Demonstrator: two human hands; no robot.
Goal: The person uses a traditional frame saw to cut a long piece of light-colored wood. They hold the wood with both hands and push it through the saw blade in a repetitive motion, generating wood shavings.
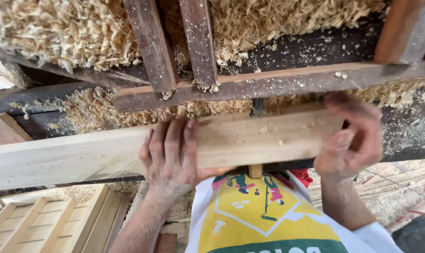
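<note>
the left hand (171, 152) lies palm down, fingers spread flat, pressing on the long pale planed wooden board (104, 152) that runs across the view from the left edge to the right hand. the right hand (353, 136) curls its fingers around the board's right end, thumb on the near face, gripping it. behind the board sits a dark reddish wooden frame rail (268, 82) amid pale curled wood shavings (67, 33). below, a white shirt with a yellow diamond-shaped print (264, 215) shows.
</note>
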